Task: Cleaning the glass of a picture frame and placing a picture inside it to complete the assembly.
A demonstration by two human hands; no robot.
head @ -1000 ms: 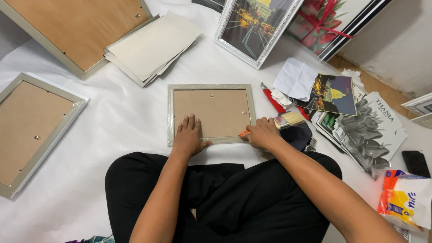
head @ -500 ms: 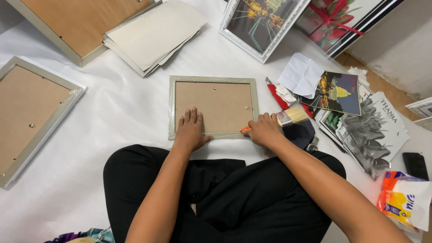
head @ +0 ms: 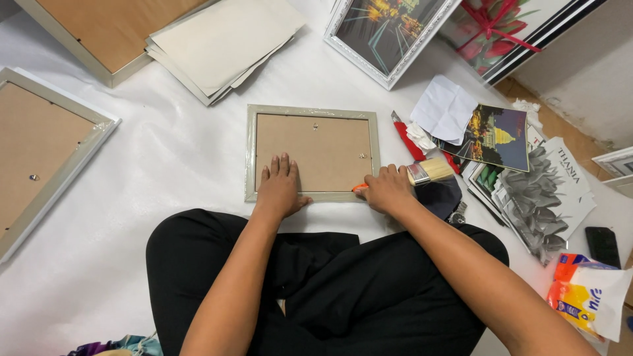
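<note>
A small picture frame (head: 310, 113) lies face down on the white sheet in front of me, its brown backing board up. My left hand (head: 279, 187) presses flat on its near left corner, fingers spread. My right hand (head: 388, 188) is closed around a small orange tool (head: 360, 187) whose tip touches the frame's near right edge. A paintbrush (head: 430, 171) lies just beyond my right hand, next to a red-handled cutter (head: 407, 136).
A larger face-down frame (head: 39, 148) lies at the left, another (head: 99, 29) at the top left beside a stack of grey boards (head: 221, 43). Framed pictures (head: 386, 29), loose prints (head: 501, 132), a phone (head: 601, 245) and a snack bag (head: 587, 290) crowd the right.
The view has shifted a little. My hands stay in the same places on the frame's near edge.
</note>
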